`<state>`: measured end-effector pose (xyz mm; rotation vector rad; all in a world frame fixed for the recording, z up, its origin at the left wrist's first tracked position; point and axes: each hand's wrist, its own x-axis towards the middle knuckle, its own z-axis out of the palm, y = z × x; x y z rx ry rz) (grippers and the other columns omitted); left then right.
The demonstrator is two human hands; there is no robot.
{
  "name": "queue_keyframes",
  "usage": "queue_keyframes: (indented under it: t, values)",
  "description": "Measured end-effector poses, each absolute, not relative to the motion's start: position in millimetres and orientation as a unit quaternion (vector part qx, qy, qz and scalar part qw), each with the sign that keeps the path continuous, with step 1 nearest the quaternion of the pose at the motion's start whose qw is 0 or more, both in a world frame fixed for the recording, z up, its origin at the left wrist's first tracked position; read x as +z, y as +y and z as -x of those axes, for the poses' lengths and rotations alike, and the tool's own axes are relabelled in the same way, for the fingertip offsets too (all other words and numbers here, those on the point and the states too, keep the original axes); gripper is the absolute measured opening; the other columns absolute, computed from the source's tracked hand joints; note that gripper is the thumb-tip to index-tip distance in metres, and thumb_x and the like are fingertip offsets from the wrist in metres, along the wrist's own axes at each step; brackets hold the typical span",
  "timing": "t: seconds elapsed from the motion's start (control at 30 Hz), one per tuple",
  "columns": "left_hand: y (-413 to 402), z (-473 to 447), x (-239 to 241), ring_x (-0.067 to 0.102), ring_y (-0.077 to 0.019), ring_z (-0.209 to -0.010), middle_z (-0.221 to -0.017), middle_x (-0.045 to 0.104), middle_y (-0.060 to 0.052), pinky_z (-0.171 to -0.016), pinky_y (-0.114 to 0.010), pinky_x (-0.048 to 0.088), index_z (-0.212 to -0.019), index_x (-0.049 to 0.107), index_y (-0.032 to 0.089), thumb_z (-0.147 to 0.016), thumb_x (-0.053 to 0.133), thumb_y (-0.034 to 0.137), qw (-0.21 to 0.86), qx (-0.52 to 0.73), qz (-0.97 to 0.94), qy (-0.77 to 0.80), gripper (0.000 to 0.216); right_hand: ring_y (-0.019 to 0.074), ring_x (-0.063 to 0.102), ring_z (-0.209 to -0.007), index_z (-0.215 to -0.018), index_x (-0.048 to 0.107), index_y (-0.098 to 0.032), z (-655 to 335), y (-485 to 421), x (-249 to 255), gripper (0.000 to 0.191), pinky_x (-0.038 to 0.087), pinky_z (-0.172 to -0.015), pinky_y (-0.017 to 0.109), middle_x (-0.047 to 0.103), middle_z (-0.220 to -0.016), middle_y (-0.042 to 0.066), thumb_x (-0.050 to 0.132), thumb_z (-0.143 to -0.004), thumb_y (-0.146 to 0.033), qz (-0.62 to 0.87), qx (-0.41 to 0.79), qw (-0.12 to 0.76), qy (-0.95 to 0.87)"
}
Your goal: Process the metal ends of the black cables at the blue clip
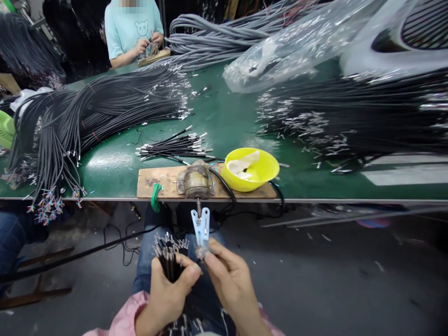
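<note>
Looks mid-batch. Left hand (pixel 168 294): grip closed round black cable bundle (pixel 170 267), lower centre of frame, silvery ends up. Right hand (pixel 229 280): fingertips together at blue clothespin (pixel 200 226) below motor (pixel 196 182); can't tell what's pinched. Short cables (pixel 175 148) mid-frame, long cable pile (pixel 105 100) upper left, black cable pile (pixel 357 116) right, all on surface (pixel 224 121); can't tell which are finished.

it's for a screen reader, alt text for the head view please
The left hand holds a bundle of black cables; the right hand is at the tip of a blue clothespin below a motor on a green worktable.
</note>
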<state>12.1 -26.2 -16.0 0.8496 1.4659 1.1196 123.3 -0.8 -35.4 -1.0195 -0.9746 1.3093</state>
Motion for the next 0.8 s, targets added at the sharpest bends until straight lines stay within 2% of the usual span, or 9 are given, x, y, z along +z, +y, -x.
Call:
queue_keyframes:
  t: [0.13, 0.23, 0.3, 0.43, 0.5, 0.6, 0.67, 0.73, 0.8]
  values:
    - [-22.4, -8.3, -12.1, 0.046, -0.0091, -0.049, -0.056, 0.053, 0.000, -0.046, -0.021, 0.041, -0.063, 0.058, 0.014, -0.065, 0.074, 0.046, 0.565, 0.458, -0.340, 0.597, 0.035, 0.0174, 0.053, -0.061, -0.072, 0.070, -0.020, -133.0, 5.3, -23.1, 0.016, 0.045, -0.056, 0.027, 0.060, -0.069, 0.004, 0.066, -0.075, -0.034, 0.438, 0.563, 0.546, -0.440]
    - [-20.9, -7.5, -12.4, 0.033, -0.0040, -0.036, -0.044, 0.040, 0.005, -0.034, -0.018, 0.027, -0.061, 0.058, 0.013, -0.064, 0.071, 0.056, 0.620, 0.429, -0.326, 0.570, 0.045, 0.0169, 0.054, -0.061, -0.069, 0.070, -0.020, -137.5, 9.5, -15.0, 0.014, 0.044, -0.055, 0.025, 0.060, -0.069, 0.005, 0.067, -0.075, -0.032, 0.407, 0.570, 0.543, -0.464]
    - [-21.5, -8.7, -13.5, 0.026, -0.0020, -0.031, -0.040, 0.034, 0.008, -0.031, -0.017, 0.021, -0.061, 0.058, 0.013, -0.063, 0.068, 0.062, 0.650, 0.414, -0.316, 0.553, 0.050, 0.0177, 0.055, -0.064, -0.070, 0.070, -0.019, -139.3, 11.4, -14.3, 0.017, 0.045, -0.057, 0.026, 0.060, -0.071, 0.005, 0.067, -0.076, -0.035, 0.392, 0.589, 0.538, -0.458]
    - [-25.0, -11.8, -15.6, 0.025, -0.0010, -0.030, -0.041, 0.037, 0.008, -0.031, -0.017, 0.023, -0.063, 0.055, 0.015, -0.064, 0.067, 0.063, 0.657, 0.425, -0.293, 0.549, 0.050, 0.0167, 0.051, -0.059, -0.059, 0.064, -0.018, -138.1, 11.6, -19.6, 0.029, 0.042, -0.054, 0.026, 0.055, -0.061, 0.003, 0.069, -0.072, -0.044, 0.390, 0.600, 0.539, -0.444]
    - [-26.1, -11.9, -16.0, 0.034, -0.0032, -0.035, -0.046, 0.044, 0.006, -0.035, -0.018, 0.031, -0.065, 0.054, 0.016, -0.061, 0.074, 0.054, 0.637, 0.444, -0.286, 0.561, 0.044, 0.0156, 0.048, -0.056, -0.054, 0.058, -0.019, -133.7, 9.5, -21.5, 0.035, 0.040, -0.052, 0.026, 0.052, -0.058, 0.001, 0.068, -0.074, -0.046, 0.396, 0.582, 0.560, -0.437]
    - [-25.9, -10.9, -15.7, 0.054, -0.0112, -0.056, -0.061, 0.057, 0.001, -0.058, -0.024, 0.049, -0.067, 0.055, 0.016, -0.054, 0.083, 0.039, 0.596, 0.474, -0.284, 0.583, 0.039, 0.0150, 0.046, -0.054, -0.057, 0.055, -0.020, -124.7, 4.4, -20.9, 0.031, 0.038, -0.050, 0.025, 0.048, -0.057, 0.000, 0.060, -0.081, -0.039, 0.412, 0.518, 0.604, -0.443]
    - [-25.6, -11.2, -15.6, 0.058, -0.0146, -0.066, -0.066, 0.060, -0.001, -0.071, -0.028, 0.051, -0.069, 0.055, 0.017, -0.053, 0.083, 0.036, 0.580, 0.483, -0.282, 0.592, 0.038, 0.0156, 0.046, -0.056, -0.062, 0.056, -0.021, -120.2, 1.1, -19.8, 0.021, 0.039, -0.051, 0.026, 0.049, -0.058, 0.000, 0.058, -0.083, -0.024, 0.432, 0.419, 0.638, -0.481]
    - [-25.8, -12.5, -16.1, 0.057, -0.0133, -0.063, -0.065, 0.058, 0.000, -0.067, -0.026, 0.051, -0.070, 0.053, 0.017, -0.055, 0.082, 0.036, 0.579, 0.480, -0.280, 0.596, 0.038, 0.0166, 0.048, -0.059, -0.070, 0.060, -0.023, -118.7, -1.1, -19.7, 0.016, 0.040, -0.055, 0.027, 0.053, -0.061, 0.000, 0.057, -0.078, -0.010, 0.453, 0.293, 0.655, -0.529]
    - [-26.1, -13.9, -16.8, 0.050, -0.0089, -0.051, -0.061, 0.055, 0.002, -0.051, -0.022, 0.047, -0.072, 0.050, 0.018, -0.059, 0.079, 0.040, 0.590, 0.467, -0.278, 0.596, 0.039, 0.0177, 0.050, -0.062, -0.074, 0.062, -0.024, -120.3, -1.7, -20.6, 0.020, 0.042, -0.059, 0.029, 0.056, -0.064, 0.001, 0.058, -0.074, -0.004, 0.462, 0.234, 0.652, -0.554]
